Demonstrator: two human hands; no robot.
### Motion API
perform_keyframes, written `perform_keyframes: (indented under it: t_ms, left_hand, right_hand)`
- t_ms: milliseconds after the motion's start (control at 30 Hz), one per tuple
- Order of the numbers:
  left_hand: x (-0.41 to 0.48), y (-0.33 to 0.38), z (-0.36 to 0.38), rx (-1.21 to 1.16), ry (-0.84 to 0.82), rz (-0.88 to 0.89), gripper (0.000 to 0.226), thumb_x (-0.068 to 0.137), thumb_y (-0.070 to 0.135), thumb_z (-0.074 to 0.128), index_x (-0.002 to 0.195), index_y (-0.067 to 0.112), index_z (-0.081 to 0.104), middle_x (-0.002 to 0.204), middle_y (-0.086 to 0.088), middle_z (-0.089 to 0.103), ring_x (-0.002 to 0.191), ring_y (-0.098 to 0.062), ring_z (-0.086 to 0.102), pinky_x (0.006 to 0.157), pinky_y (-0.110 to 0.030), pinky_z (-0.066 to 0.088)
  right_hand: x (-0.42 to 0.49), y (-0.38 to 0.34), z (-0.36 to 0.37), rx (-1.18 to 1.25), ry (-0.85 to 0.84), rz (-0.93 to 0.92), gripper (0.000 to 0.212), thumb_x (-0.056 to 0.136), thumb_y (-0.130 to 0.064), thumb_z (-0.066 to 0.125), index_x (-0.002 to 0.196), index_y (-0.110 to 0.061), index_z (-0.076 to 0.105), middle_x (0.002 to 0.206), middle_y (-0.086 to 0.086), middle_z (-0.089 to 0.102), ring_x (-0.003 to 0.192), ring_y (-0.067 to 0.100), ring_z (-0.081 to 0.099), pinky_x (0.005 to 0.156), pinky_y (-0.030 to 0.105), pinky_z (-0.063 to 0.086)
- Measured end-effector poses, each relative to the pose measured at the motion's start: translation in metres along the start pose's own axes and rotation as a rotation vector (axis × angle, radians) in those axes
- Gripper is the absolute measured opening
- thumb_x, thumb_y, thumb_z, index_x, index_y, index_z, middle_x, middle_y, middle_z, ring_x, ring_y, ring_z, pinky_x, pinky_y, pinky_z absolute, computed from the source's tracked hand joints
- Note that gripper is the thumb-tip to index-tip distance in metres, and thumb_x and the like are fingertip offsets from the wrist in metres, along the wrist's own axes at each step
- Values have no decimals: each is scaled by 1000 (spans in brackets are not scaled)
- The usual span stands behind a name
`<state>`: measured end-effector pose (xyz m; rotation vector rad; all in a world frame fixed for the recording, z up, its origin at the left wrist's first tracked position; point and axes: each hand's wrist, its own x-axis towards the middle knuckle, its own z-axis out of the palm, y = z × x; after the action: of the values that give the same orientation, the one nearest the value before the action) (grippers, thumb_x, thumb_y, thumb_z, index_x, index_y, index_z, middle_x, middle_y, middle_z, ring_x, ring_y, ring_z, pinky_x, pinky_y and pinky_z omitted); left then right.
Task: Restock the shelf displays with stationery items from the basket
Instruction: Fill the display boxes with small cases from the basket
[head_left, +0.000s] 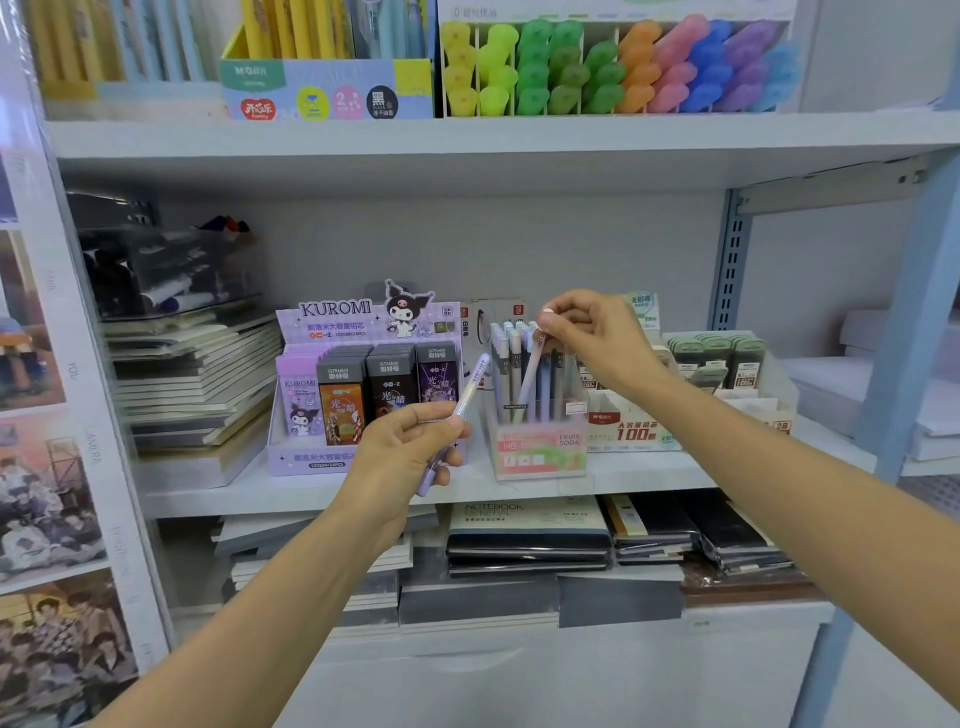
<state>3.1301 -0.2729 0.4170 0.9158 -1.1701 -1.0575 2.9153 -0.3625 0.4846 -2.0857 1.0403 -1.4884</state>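
Observation:
My left hand (410, 447) grips a pale purple pen (470, 387) that points up and to the right, in front of the middle shelf. My right hand (592, 332) pinches the top of a pastel pen (531, 379), whose lower end is down inside a clear pen display box (540, 452) marked "Fruit Soda". Several more pens stand upright in that box. No basket is in view.
A purple Kuromi lead-refill display (363, 384) stands left of the pen box, and a white refill box (639, 426) stands to its right. Stacked notebooks (192, 379) lie at far left. Highlighters (613, 67) fill the upper shelf; notebooks (530, 535) lie below.

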Motion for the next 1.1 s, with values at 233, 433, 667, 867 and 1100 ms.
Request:
perform_keyframes:
  t_ms: [233, 433, 667, 867, 1100]
  left_hand:
    - [4, -3, -1, -5, -22, -1, 18, 88, 5, 66, 106, 6, 66, 88, -10, 74, 56, -13, 58, 48, -20, 47]
    - [5, -2, -2, -5, -18, 4, 21, 86, 5, 67, 107, 4, 67, 89, -12, 74, 57, -13, 60, 48, -20, 48]
    - [2, 1, -2, 10, -20, -12, 21, 85, 4, 68, 106, 4, 67, 89, -13, 75, 57, -13, 60, 48, -20, 48]
    - [-2, 7, 3, 16, -58, -17, 21, 85, 6, 68, 106, 3, 68, 88, -10, 75, 55, -12, 60, 48, -18, 48]
    - [-6, 21, 5, -253, -180, -22, 42, 75, 21, 71, 113, 6, 67, 104, -16, 73, 76, -17, 73, 62, -19, 57]
  right_hand:
    - [5, 0, -9, -28, -149, -27, 13, 91, -19, 65, 100, -9, 67, 85, 4, 74, 80, 13, 73, 77, 23, 57]
    - [4, 4, 5, -22, -75, -38, 17, 85, -18, 72, 99, -11, 65, 85, 2, 73, 77, 9, 71, 73, 19, 56]
    - [2, 0, 9, -195, -56, -5, 11, 82, -19, 76, 92, -16, 73, 78, -9, 63, 60, -7, 51, 60, 10, 43]
    - [-11, -19, -3, -19, -338, -116, 31, 86, -27, 70, 117, -30, 67, 107, -9, 68, 93, 9, 64, 80, 19, 54]
    - [-25, -10, -10, 228, -369, -28, 15, 88, -13, 67, 101, -13, 75, 79, 4, 72, 66, 10, 64, 60, 17, 53]
